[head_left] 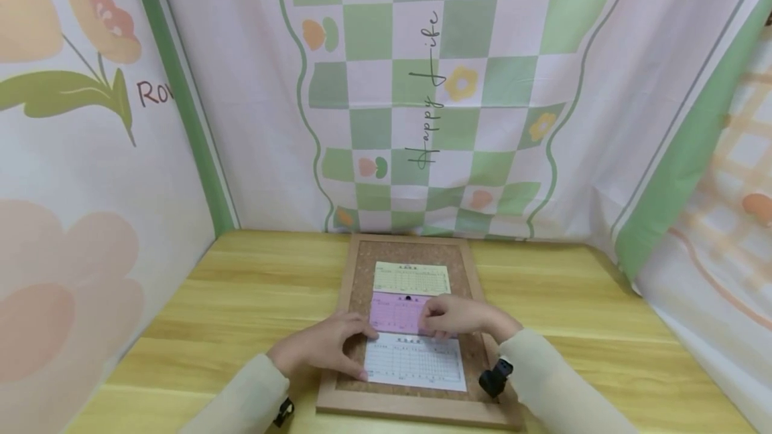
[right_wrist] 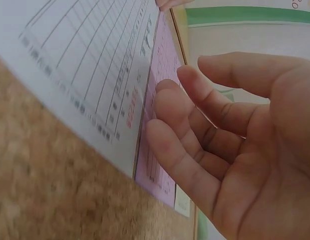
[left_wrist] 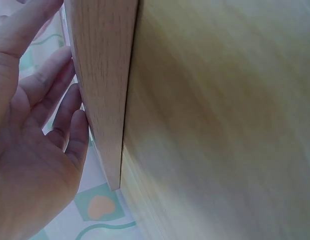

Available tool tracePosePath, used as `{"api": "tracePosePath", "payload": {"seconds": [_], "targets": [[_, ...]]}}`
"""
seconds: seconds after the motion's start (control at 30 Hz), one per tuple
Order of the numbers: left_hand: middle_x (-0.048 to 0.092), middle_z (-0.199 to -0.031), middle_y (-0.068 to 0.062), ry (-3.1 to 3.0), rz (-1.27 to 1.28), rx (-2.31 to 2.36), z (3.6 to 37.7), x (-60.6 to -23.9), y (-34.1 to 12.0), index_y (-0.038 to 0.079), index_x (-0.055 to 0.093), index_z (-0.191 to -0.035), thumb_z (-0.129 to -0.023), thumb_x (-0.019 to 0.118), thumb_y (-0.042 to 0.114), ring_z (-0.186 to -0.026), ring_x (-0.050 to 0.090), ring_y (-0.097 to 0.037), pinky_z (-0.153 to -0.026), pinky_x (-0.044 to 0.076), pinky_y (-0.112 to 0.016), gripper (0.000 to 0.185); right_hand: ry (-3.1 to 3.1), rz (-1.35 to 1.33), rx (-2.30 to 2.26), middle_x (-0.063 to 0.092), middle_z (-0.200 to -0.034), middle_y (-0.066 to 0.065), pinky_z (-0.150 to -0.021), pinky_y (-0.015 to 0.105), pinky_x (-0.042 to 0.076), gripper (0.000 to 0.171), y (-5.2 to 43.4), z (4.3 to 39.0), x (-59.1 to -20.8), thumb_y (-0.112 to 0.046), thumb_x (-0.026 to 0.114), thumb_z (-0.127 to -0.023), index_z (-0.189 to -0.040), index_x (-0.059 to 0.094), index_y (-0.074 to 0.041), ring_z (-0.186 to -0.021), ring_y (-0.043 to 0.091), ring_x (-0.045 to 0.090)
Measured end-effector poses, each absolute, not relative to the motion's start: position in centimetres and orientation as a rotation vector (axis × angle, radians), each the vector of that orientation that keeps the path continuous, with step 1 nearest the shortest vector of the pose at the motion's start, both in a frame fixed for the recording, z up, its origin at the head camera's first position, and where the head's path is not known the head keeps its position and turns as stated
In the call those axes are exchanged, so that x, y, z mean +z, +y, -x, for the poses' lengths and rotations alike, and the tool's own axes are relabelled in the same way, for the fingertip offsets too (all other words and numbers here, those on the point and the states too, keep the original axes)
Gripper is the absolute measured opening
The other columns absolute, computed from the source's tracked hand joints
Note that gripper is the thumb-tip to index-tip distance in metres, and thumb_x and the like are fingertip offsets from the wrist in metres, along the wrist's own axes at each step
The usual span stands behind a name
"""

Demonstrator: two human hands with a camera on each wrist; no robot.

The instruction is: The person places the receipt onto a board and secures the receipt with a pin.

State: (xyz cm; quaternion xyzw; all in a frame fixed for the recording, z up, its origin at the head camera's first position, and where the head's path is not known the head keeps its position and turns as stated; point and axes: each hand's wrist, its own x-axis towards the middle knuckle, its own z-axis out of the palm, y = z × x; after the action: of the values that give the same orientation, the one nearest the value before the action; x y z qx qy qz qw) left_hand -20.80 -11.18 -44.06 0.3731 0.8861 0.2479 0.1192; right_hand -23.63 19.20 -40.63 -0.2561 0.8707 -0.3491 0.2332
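Three printed form slips lie one below another on a cork board [head_left: 366, 266]: a yellow slip [head_left: 411, 280] at the top, a pink slip [head_left: 392, 313] in the middle and a white slip [head_left: 415, 364] at the bottom. A small black pin [head_left: 408, 298] shows at the pink slip's top edge. My left hand [head_left: 328, 345] spans the white slip's left edge, thumb at the lower corner and fingers at the upper one. Over the seam between pink and white slips, my right hand [head_left: 456, 315] hovers or touches, fingers loosely bent; in the right wrist view nothing shows between its fingertips [right_wrist: 165, 145].
A wooden frame [head_left: 416, 408] borders the board, which lies on a yellow wood-grain table [head_left: 241, 293]. Behind it hangs a checked curtain [head_left: 416, 86]; printed cloth [head_left: 78, 173] also stands at the left. Black wrist straps [head_left: 496, 378] are worn on both arms.
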Motion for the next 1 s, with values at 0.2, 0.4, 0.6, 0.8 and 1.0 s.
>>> {"api": "tracePosePath", "payload": {"seconds": [0.2,0.4,0.6,0.8,1.0], "targets": [[0.051,-0.142,0.000,2.586,-1.091,0.707,20.7,-43.9,-11.0,0.017,0.062,-0.133,-0.079,0.084,0.045,-0.132,0.042,-0.019,-0.113,0.034,-0.039,0.065,2.363,0.754,-1.033,0.065,-0.087,0.006,-0.070,0.036,0.055,0.016,20.7,23.6,-40.7,-0.015,0.058,-0.101,-0.097,0.066,-0.002,-0.081,0.020,0.062],[0.051,-0.142,0.000,2.583,-1.115,0.684,20.8,-43.5,-10.9,0.016,0.060,-0.135,-0.079,0.084,0.044,-0.131,0.042,-0.018,-0.112,0.035,-0.037,0.067,2.347,0.738,-1.101,0.065,-0.088,0.008,-0.069,0.034,0.054,0.017,22.3,23.5,-40.8,-0.016,0.058,-0.102,-0.098,0.065,-0.001,-0.082,0.022,0.061],[0.051,-0.143,-0.001,2.548,-1.116,0.725,21.2,-43.4,-11.2,0.014,0.059,-0.138,-0.081,0.083,0.043,-0.132,0.044,-0.018,-0.112,0.035,-0.038,0.068,2.353,0.715,-1.131,0.063,-0.089,0.009,-0.069,0.034,0.053,0.018,23.3,23.3,-40.6,-0.016,0.057,-0.103,-0.101,0.064,0.001,-0.082,0.023,0.059],[0.059,-0.125,0.000,2.482,-1.145,0.876,21.8,-43.5,-11.5,0.010,0.058,-0.137,-0.083,0.083,0.033,-0.112,0.053,-0.013,-0.098,0.046,-0.030,0.064,2.380,0.705,-1.136,0.064,-0.091,0.011,-0.072,0.037,0.055,0.019,24.3,23.3,-40.6,-0.014,0.055,-0.103,-0.103,0.064,0.002,-0.085,0.025,0.060],[0.060,-0.123,0.000,2.489,-1.114,0.921,22.1,-43.4,-11.8,0.008,0.059,-0.137,-0.083,0.083,0.036,-0.112,0.055,-0.013,-0.099,0.046,-0.030,0.065,2.413,0.721,-1.137,0.064,-0.090,0.012,-0.068,0.032,0.054,0.019,25.2,23.6,-40.8,-0.013,0.055,-0.102,-0.103,0.065,0.003,-0.083,0.026,0.059]]}}
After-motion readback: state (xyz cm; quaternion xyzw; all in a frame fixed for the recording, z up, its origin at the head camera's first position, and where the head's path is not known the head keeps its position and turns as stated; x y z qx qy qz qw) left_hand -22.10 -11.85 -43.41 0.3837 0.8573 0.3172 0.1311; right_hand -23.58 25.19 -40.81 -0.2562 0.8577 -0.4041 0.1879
